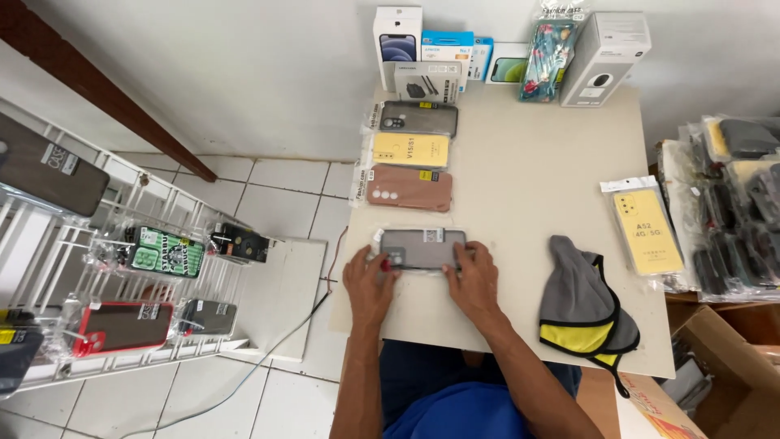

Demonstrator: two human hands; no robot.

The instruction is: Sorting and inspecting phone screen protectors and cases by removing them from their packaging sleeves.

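White wall and pale floor tiles frame the head view, and a beige tabletop fills the middle, matte and flat, pushed up against that wall.

Both hands are down on a grey phone case in a clear plastic sleeve, lying flat near the tabletop's near edge. Left hand pinches its left end, fingers curled over the camera cut-out; right hand clamps the right end. That two-ended grip holds the slippery sleeve flat and square, I'd judge, in line with the row beyond it.

Look at that row: beyond the grey phone case lies a salmon-pink case, then a yellow case, then a dark smoky case, each bagged and glossy, stacked like rungs toward the wall. Behind them, upright cardboard boxes lean on the wall, labels facing out for show.

Right of the grey phone case sits a soft grey-and-yellow cloth cap, crumpled, and farther right another yellow bagged case by the tabletop's edge, with a heap of bagged cases past it.

Left of the tabletop, a white wire rack carries more cases hung in sleeves: green, red, dark.
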